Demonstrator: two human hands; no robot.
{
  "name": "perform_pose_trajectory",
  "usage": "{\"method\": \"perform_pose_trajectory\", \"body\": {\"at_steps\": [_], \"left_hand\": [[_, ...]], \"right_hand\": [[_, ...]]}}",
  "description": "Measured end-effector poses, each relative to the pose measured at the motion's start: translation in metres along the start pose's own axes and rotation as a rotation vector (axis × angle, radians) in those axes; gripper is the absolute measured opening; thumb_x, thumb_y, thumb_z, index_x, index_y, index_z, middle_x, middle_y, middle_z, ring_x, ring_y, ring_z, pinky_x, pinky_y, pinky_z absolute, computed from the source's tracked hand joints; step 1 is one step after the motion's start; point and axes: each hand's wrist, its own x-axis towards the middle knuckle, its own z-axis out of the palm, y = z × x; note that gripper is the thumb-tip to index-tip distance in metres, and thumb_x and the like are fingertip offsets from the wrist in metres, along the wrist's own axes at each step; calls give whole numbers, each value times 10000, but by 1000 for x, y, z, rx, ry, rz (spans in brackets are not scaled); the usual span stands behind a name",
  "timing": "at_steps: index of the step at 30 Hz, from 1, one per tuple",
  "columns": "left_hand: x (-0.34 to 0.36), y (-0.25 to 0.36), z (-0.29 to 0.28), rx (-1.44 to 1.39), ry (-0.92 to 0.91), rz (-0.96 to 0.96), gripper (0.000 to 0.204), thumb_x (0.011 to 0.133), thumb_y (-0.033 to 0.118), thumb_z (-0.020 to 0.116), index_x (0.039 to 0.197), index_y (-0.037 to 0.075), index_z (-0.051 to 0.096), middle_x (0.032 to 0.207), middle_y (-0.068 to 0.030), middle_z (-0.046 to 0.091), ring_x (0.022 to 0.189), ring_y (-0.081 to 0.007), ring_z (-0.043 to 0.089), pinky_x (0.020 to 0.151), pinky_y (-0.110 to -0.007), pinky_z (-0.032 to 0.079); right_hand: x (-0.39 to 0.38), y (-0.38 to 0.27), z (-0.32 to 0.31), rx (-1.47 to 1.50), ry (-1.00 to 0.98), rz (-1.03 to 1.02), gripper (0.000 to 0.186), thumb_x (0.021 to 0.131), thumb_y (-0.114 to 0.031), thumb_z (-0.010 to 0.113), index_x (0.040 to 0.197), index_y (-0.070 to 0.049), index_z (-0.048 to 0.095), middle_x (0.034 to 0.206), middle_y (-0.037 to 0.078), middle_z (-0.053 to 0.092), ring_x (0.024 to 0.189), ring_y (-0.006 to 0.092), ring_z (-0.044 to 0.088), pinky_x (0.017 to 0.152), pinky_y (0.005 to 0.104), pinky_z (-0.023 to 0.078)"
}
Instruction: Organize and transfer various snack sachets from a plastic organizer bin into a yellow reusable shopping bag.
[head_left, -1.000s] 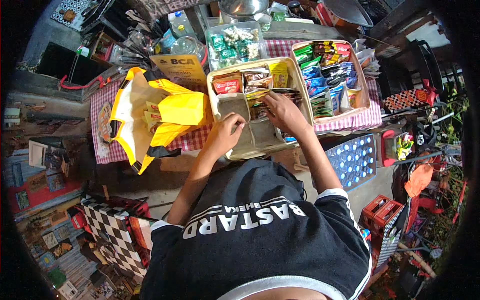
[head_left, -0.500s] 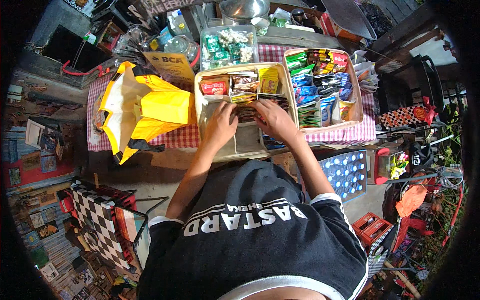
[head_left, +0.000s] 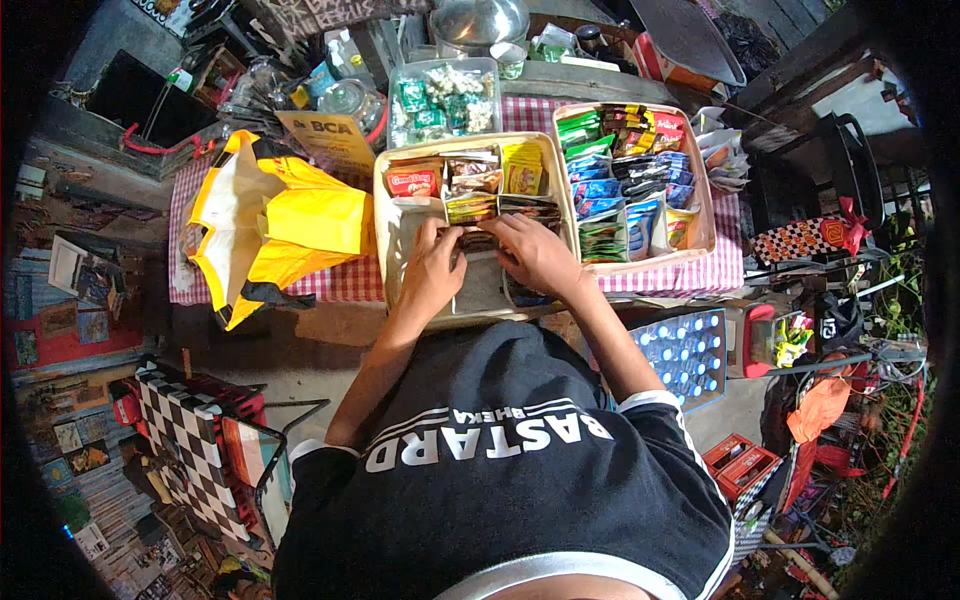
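A cream divided box [head_left: 402,222] stands in front of me, its compartments partly filled with upright sachets. Both my hands reach into its middle compartment. My left hand [head_left: 433,270] has its thumb and fingers bent round the left end of some dark sachets [head_left: 478,241]. At their right end, my right hand [head_left: 535,256] curls its fingers over the top edges. The fingers partly cover this bunch. Just beyond it stand yellow-and-dark sachets [head_left: 470,208]. Red sachets [head_left: 412,182], brown ones [head_left: 473,172] and yellow ones [head_left: 523,168] fill the far row.
A second box [head_left: 712,220] of colourful sachets stands to the right. An opened yellow bag [head_left: 310,235] lies left, on a checked cloth [head_left: 345,278]. Behind are a clear tub [head_left: 443,92] of green and white packets and a metal pot [head_left: 480,22]. Bottled water [head_left: 685,355] sits below, right.
Both hands have drawn slightly toward me within the box, uncovering more of the yellow-and-dark sachets. The whole view has shifted a little, so the boxes appear further left.
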Motion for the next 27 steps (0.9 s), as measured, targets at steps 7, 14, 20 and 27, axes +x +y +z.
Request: {"method": "perform_pose_trajectory", "body": {"at_steps": [7,14,20,27], "left_hand": [[9,5,1,16,24,5,443,841,57,705,1248,-20,548,1209,-201,487,1181,-395,513,1000,-464,448],[3,0,5,-35,39,18,457,820,29,711,1239,-20,536,1179,-216,486,1145,-415,520,980,-475,454],[5,-8,-4,-221,23,-59,409,846,38,717,1224,22,562,1154,-171,510,1083,-367,569,934,-436,486],[8,3,-55,-407,7,-53,450,880,182,788,1238,-1,586,1227,-154,608,1153,-296,613,988,-382,488]], "right_hand": [[16,17,18,-74,-56,76,466,787,-117,710,1215,-4,565,1107,173,633,1055,351,638,888,445,539],[15,18,29,-57,-44,32,222,811,-136,675,990,-11,635,1020,181,668,925,363,670,836,453,548],[17,5,15,33,36,-13,142,842,-103,648,952,-18,620,960,162,631,900,365,638,799,459,502],[29,-35,-41,309,212,92,187,848,48,694,1016,24,615,895,167,580,867,358,587,764,397,482]]}}
